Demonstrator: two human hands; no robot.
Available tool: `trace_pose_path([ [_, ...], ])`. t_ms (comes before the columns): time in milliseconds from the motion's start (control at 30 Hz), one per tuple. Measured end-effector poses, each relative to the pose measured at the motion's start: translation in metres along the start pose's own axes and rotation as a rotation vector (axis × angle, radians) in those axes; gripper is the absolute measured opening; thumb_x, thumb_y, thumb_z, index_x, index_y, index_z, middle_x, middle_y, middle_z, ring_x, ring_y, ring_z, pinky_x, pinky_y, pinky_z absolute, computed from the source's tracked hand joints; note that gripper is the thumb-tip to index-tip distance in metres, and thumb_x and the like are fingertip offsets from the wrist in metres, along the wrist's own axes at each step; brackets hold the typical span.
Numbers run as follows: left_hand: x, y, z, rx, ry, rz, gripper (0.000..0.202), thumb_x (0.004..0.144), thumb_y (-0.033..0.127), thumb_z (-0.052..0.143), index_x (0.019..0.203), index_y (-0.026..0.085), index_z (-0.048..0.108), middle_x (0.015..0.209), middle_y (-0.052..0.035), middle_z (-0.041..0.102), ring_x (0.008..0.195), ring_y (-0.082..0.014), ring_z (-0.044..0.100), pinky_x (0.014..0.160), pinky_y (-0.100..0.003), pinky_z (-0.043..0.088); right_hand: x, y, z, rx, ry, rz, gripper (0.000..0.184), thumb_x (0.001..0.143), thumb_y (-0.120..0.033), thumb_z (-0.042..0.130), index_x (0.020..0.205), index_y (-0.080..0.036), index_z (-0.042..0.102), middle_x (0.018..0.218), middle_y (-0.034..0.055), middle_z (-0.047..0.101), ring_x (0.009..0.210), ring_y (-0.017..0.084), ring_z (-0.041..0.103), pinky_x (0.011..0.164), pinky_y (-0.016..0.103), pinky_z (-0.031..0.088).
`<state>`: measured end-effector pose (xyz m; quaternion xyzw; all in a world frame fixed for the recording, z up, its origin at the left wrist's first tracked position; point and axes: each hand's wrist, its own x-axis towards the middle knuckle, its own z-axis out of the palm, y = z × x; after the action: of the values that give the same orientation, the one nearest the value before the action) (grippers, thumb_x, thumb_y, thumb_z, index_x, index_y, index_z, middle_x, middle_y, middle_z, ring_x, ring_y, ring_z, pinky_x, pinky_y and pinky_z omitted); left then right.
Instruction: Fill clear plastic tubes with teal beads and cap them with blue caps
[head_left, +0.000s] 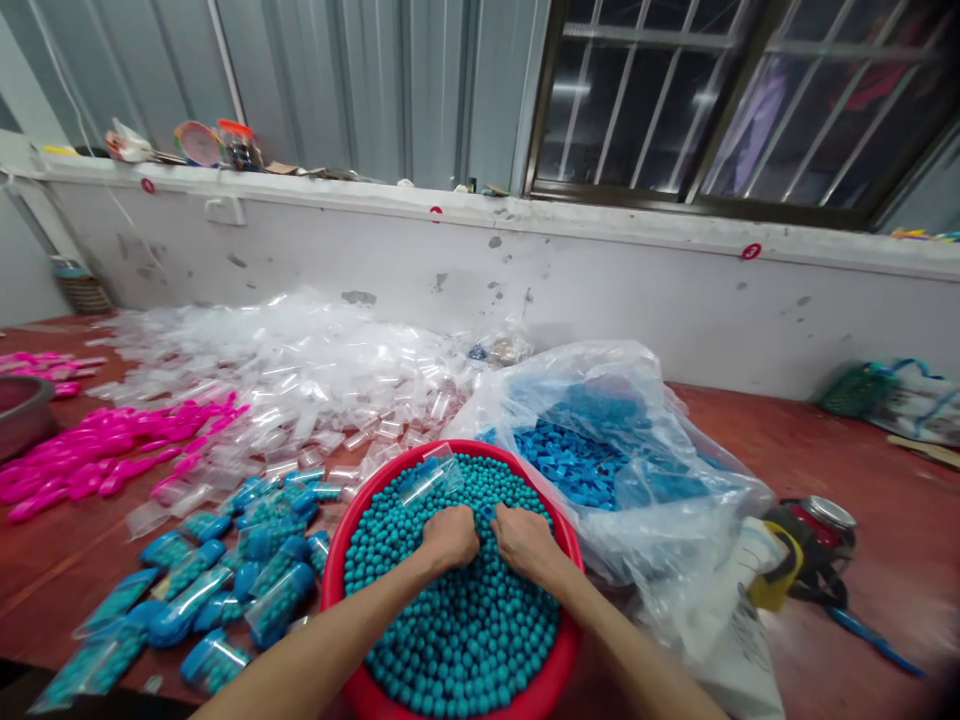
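Item 1: red basin point(341, 560), front centre of red-brown table point(862, 450), filled w/ small teal balls point(465, 630).

Item 2: left hand point(448, 537), knuckles up, curled, resting on balls in upper middle of basin. Fingers point(463, 520) tucked under; whether clenched on anything, cannot tell.

Item 3: right hand point(525, 540), just beside left, nearly touching at fingertips. Curled too; small blue bit visible betw. the two hands, but grasp not clear enough to call.

Item 4: clear tube point(429, 478), lying tilted on balls at far rim of basin, apart from both hands.

Item 5: filled tubes w/ blue caps point(247, 580), teal balls inside, scattered on table left of basin, some touching its rim.

Item 6: clear plastic bag point(645, 400) holding blue caps point(577, 460), right of basin, leaning against it.

Item 7: heap of empty clear tubes point(300, 370), behind basin, toward wall.

Item 8: pink tubes point(97, 450), far left of table, well apart from basin.

Item 9: metal bowl point(22, 410), left edge, partly cut off.

Item 10: tape dispenser & jar point(814, 535), right of bag. Green basket point(855, 390) farther right by wall.

Item 11: white ledge point(450, 205) along wall, odds & ends at left end; barred window point(735, 100) above right.
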<state>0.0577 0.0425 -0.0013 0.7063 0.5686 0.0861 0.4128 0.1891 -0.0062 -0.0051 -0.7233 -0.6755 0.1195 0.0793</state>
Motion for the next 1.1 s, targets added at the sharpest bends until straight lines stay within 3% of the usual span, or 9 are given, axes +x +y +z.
trace_pose_path([
  [200,-0.002,-0.006,-0.006,-0.107,-0.205,-0.012,0.015,0.071,0.026,0.049,0.059,0.018,0.052,0.046,0.0055,0.04,0.049,-0.0123,0.047,0.048,-0.023,0.041,0.003,0.006,-0.006,0.164,-0.094,-0.096,0.033,0.087,-0.023,0.034,0.067,-0.017,0.06,0.068,0.0002,0.063,0.063,0.012,0.058,0.056,0.019,0.038],
  [300,-0.002,-0.008,-0.006,-0.125,-0.212,-0.04,0.016,0.073,0.028,0.05,0.061,0.018,0.052,0.044,0.0069,0.035,0.045,-0.0112,0.043,0.044,-0.023,0.039,-0.003,0.01,-0.011,0.199,-0.063,-0.083,0.032,0.088,-0.024,0.031,0.078,-0.017,0.061,0.076,0.0029,0.064,0.072,0.014,0.058,0.061,0.02,0.038],
  [433,0.008,-0.001,0.006,-0.075,-0.161,-0.068,0.016,0.071,0.028,0.058,0.064,0.014,0.056,0.054,0.0026,0.047,0.057,-0.0146,0.053,0.054,-0.027,0.044,-0.005,0.009,-0.01,0.193,0.015,0.03,0.026,0.086,-0.018,0.034,0.105,-0.012,0.05,0.089,0.0131,0.062,0.087,0.022,0.056,0.071,0.029,0.036],
  [500,0.014,0.003,0.012,-0.071,-0.141,-0.069,0.017,0.077,0.029,0.056,0.082,0.013,0.058,0.077,-0.0023,0.058,0.074,-0.0159,0.057,0.065,-0.03,0.047,-0.001,0.008,-0.007,0.216,0.004,0.072,0.021,0.082,-0.013,0.039,0.098,-0.013,0.052,0.085,0.013,0.061,0.085,0.023,0.056,0.07,0.029,0.036],
  [600,0.017,0.004,0.014,-0.131,-0.155,-0.053,0.025,0.082,0.03,0.05,0.1,0.014,0.054,0.1,-0.0048,0.057,0.086,-0.0157,0.056,0.073,-0.034,0.047,0.004,0.006,-0.003,0.329,-0.045,0.087,0.013,0.081,-0.015,0.039,0.082,-0.016,0.052,0.076,0.0069,0.059,0.074,0.018,0.057,0.063,0.025,0.037],
  [767,0.002,-0.004,-0.002,-0.402,-0.29,0.04,0.013,0.072,0.022,0.055,0.065,0.013,0.055,0.06,0.0029,0.053,0.06,-0.0111,0.051,0.062,-0.025,0.041,-0.002,0.008,-0.006,0.635,-0.182,0.075,0.024,0.086,-0.024,0.023,0.092,-0.019,0.046,0.056,-0.0051,0.046,0.04,0.008,0.04,0.039,0.018,0.031],
  [967,-0.027,-0.007,-0.019,-0.689,-0.372,0.17,0.023,0.062,0.032,0.062,0.073,0.012,0.055,0.063,0.0021,0.055,0.058,-0.0091,0.048,0.061,-0.023,0.037,-0.019,0.002,-0.014,1.18,-0.28,0.009,0.034,0.084,-0.039,0.031,0.11,-0.019,0.039,0.054,-0.008,0.039,0.035,0.006,0.029,0.033,0.016,0.025],
  [1033,-0.033,-0.009,-0.019,-0.735,-0.355,0.198,0.028,0.061,0.034,0.063,0.076,0.012,0.055,0.065,0.0018,0.056,0.058,-0.0088,0.048,0.06,-0.022,0.036,-0.022,-0.001,-0.014,1.183,-0.224,-0.011,0.034,0.084,-0.038,0.032,0.111,-0.019,0.04,0.052,-0.0077,0.039,0.034,0.007,0.029,0.033,0.017,0.025],
  [1100,-0.038,-0.013,-0.018,-0.766,-0.321,0.218,0.028,0.062,0.035,0.063,0.074,0.013,0.052,0.063,0.0026,0.055,0.056,-0.0081,0.048,0.058,-0.021,0.035,-0.024,-0.005,-0.012,0.986,-0.074,-0.041,0.033,0.086,-0.035,0.029,0.111,-0.019,0.043,0.054,-0.0052,0.044,0.039,0.009,0.039,0.038,0.02,0.031],
])
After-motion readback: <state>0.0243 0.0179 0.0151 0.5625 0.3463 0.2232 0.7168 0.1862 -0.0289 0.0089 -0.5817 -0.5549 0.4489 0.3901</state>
